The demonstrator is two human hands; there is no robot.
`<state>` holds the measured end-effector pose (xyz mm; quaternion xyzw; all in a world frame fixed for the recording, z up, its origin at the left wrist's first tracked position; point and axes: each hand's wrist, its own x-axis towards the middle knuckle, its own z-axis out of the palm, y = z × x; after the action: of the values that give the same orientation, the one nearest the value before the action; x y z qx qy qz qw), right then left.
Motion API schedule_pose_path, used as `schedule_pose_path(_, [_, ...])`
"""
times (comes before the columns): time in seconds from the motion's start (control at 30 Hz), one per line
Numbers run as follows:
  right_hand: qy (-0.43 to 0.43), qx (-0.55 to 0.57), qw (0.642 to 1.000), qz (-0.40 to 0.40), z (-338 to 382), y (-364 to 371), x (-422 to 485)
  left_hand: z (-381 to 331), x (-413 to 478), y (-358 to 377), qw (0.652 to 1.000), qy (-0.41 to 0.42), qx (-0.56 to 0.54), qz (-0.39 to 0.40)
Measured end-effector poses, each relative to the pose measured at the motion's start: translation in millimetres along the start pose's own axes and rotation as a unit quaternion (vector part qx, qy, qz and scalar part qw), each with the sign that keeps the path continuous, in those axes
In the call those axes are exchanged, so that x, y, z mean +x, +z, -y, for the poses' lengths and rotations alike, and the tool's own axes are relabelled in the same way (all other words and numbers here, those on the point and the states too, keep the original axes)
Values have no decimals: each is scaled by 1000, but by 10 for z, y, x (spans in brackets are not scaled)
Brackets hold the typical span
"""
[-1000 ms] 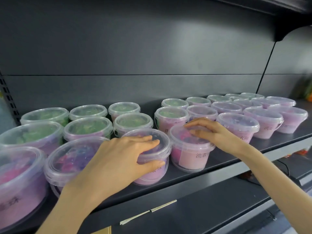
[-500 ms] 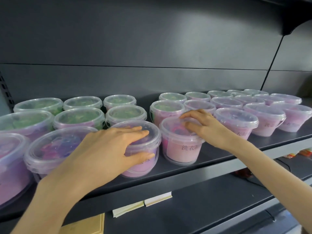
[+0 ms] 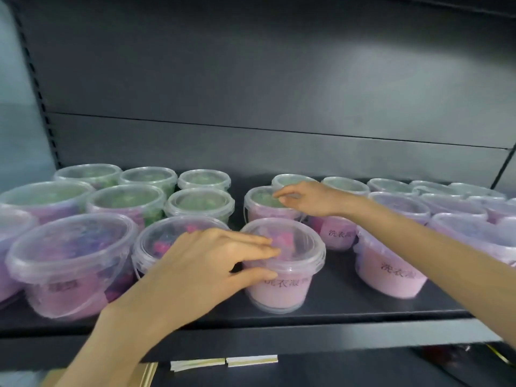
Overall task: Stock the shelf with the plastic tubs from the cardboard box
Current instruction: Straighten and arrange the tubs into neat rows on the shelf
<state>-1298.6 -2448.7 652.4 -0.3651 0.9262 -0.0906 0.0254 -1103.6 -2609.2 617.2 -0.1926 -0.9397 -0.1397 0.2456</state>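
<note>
Dark metal shelf (image 3: pixel 349 305) is crowded with lidded plastic tubs in rows. Front pink tub (image 3: pixel 282 272) is gripped by the left hand (image 3: pixel 203 266), fingers on the lid, thumb on the wall. Green-filled tub (image 3: pixel 265 202) behind is touched on its lid by the right hand (image 3: pixel 310 198), fingers pinched loosely together.

The left hand (image 3: pixel 206 263) covers the near right part of one front-row tub (image 3: pixel 164 241) and the left side of the pink tub (image 3: pixel 287 263) at its 3 o'clock, hiding the start of that tub's printed label. The right hand (image 3: pixel 310 198) and its forearm hide much of the tubs behind them. At 9 o'clock and 3 o'clock the frame edges cut off the outermost tubs. The whole view is motion-blurred, so the labels cannot be read.
</note>
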Motion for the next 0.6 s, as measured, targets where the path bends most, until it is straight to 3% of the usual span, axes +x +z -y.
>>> schedule_pose_path(0.33, [-74,106,991,36,-66,-61,22,-32,-17,-26,1000,0,-17,-2])
schedule_pose_path(0.5, [43,70,995,-57,-470,-386,235,14,-51,-15,1000,-5,9,-1])
schedule_pose_path(0.6, [93,14,995,38,-632,-348,327,29,-54,-13,1000,-6,7,-2])
